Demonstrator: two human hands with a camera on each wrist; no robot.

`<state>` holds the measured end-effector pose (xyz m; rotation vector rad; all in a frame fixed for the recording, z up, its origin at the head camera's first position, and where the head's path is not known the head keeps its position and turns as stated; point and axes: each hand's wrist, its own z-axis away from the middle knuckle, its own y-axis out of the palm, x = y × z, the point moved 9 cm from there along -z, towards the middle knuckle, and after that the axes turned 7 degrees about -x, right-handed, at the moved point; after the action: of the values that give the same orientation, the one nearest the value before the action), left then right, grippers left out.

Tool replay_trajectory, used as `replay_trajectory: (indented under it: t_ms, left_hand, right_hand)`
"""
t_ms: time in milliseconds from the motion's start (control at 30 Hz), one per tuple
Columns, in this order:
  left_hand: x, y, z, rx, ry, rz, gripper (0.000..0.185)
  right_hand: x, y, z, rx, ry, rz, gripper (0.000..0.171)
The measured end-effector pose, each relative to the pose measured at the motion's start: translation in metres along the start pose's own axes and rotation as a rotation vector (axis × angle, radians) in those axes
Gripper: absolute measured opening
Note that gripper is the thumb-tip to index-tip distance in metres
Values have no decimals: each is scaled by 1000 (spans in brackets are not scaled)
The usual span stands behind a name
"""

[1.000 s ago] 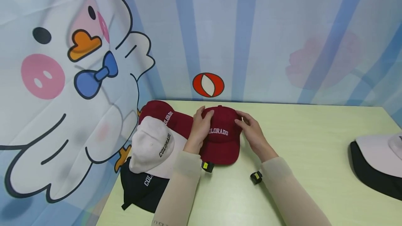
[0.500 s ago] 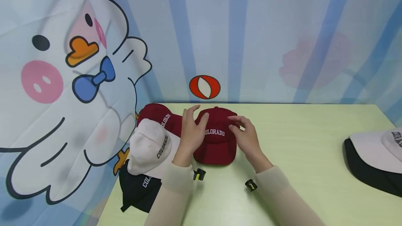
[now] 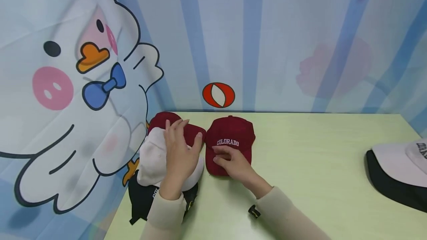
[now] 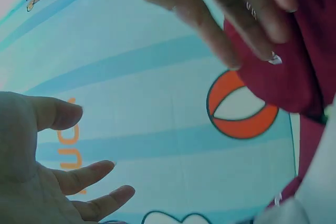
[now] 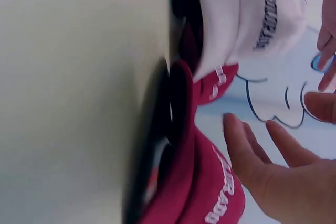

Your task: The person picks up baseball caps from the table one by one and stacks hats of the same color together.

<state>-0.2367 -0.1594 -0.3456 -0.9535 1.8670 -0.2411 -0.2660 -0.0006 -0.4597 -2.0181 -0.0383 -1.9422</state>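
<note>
- While a printed cloth backdrop (image 3: pixel 267 40) hangs behind the table (image 3: pixel 317 166), its orange letters at the top are cut off and cannot be read; it shows a cartoon duck (image 3: pixel 76 95) with a blue bow tie, blue stripes and a red-and-white ball (image 3: pixel 218 95).
- Pale green and smooth, the table carries every cap.
- At the table's far right edge lie a white cap on a black cap (image 3: pixel 397 175), partly out of view, their lettering unreadable.
- At the table's left corner lies a pile: a white cap (image 3: pixel 151 158) lettered "COLORADO" in black lies over a black cap (image 3: pixel 141 205) and against a dark red cap (image 3: pixel 163 119), both of which bear white lettering that is partly covered.
- Just right of that pile sits the red cap (image 3: pixel 230 140), soft rounded cloth with a curved brim, "COLORADO" in white capitals across its front.
- The left hand (image 3: pixel 180 151) lies over the white cap with fingers spread and straight, gripping nothing.
- The right hand (image 3: pixel 233 162) rests on the red cap's brim, fingers relaxed and loosely straight, not curled round it.
</note>
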Motion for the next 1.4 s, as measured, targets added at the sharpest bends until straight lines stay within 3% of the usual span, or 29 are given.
replay_trajectory:
  t_ms: [167, 367, 567, 700, 833, 1067, 1400]
  left_hand:
    - [17, -20, 1, -29, -27, -91, 60]
    - [47, -50, -2, -94, -101, -180, 64]
    - [87, -68, -2, -31, -292, -254, 74]
    - [102, -71, 0, 37, -375, -248, 73]
    - [102, -71, -2, 44, -391, -189, 65]
    - [89, -72, -5, -9, -391, -58, 57]
    - [65, -75, -8, -46, -333, 39, 50]
  right_hand:
    - [-6, 25, 5, 126, 26, 19, 50]
    - [-9, 43, 9, 212, 19, -22, 52]
    - [-14, 52, 13, 256, 52, -53, 56]
    - [-14, 55, 14, 275, 63, -85, 55]
    - [-14, 56, 12, 282, 67, -102, 54]
    - [-14, 52, 11, 257, 87, -124, 52]
    - [-7, 33, 10, 202, 43, -115, 49]
